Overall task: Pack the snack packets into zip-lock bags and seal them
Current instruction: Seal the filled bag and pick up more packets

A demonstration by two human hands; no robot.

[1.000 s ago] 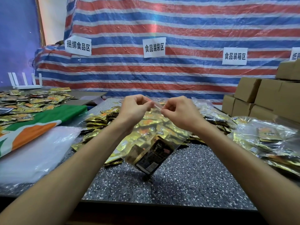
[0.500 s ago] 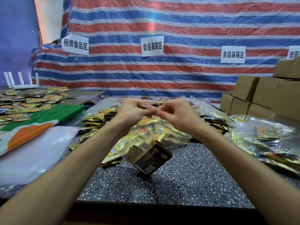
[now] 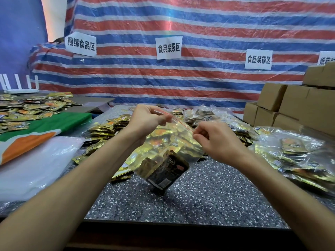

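zip-lock bag (image 3: 169, 137) of snack packets (image 3: 163, 169)

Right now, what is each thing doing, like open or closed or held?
zip-lock bag: held up above the table, dark packets inside; whether fully zipped, cannot tell.
left hand: pinches the bag's red zip strip.
right hand: pinches the strip's other end.
cardboard boxes: closed, stacked.
loose snack packets: lying piled on the table.

A single wide-angle camera sat on my head, looking forward and down across the speckled tabletop (image 3: 208, 196) toward the striped tarp (image 3: 199, 24). My left grip (image 3: 146, 118) and right grip (image 3: 215, 136) sat mid-frame, close below the lens.
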